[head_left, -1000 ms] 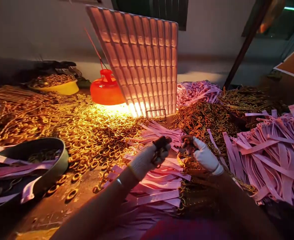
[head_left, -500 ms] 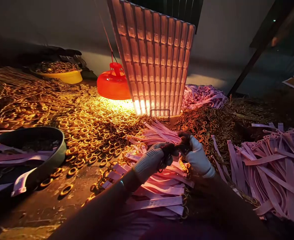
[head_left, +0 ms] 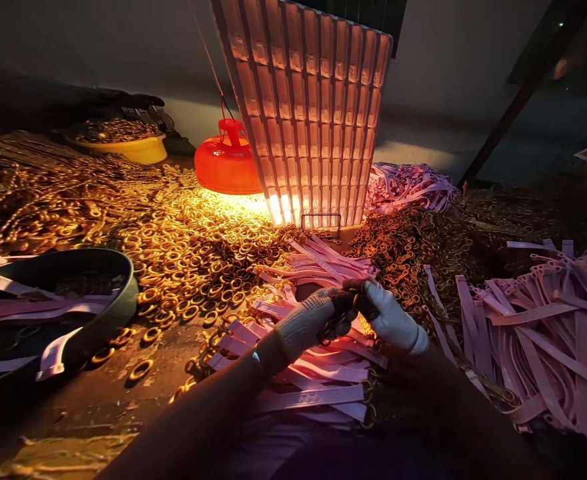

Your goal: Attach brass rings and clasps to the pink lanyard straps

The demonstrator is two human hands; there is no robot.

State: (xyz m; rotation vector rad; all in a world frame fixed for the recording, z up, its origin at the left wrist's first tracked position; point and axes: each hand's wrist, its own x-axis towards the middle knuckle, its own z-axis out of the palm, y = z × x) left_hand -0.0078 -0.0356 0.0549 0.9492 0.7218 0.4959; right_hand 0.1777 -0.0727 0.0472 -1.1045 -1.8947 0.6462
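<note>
My left hand [head_left: 318,316], in a whitish glove with dotted knit and dark fingers, is closed above a pile of pink straps [head_left: 318,393]. Dark curved shapes, perhaps metal rings, show under its fingers, too dim to name surely. Close against it, my right hand [head_left: 388,315], gloved in white with dark fingertips, pinches at the same spot. What lies between the fingertips is hidden. Behind the hands lies another bundle of pink straps [head_left: 323,261]. Gold rings are fixed to ends of the straps below.
A red lamp [head_left: 229,163] lights a heap of gold rings [head_left: 188,247]. A ribbed panel [head_left: 313,120] stands upright behind. To the left is a dark green basin [head_left: 129,293] with straps; a yellow tub [head_left: 143,151] stands farther back. More straps [head_left: 538,327] and metal clasps [head_left: 398,247] lie right.
My right hand's fingers have tilted and drawn in toward the left hand's fingertips. The whole view has shifted slightly; the piles look the same.
</note>
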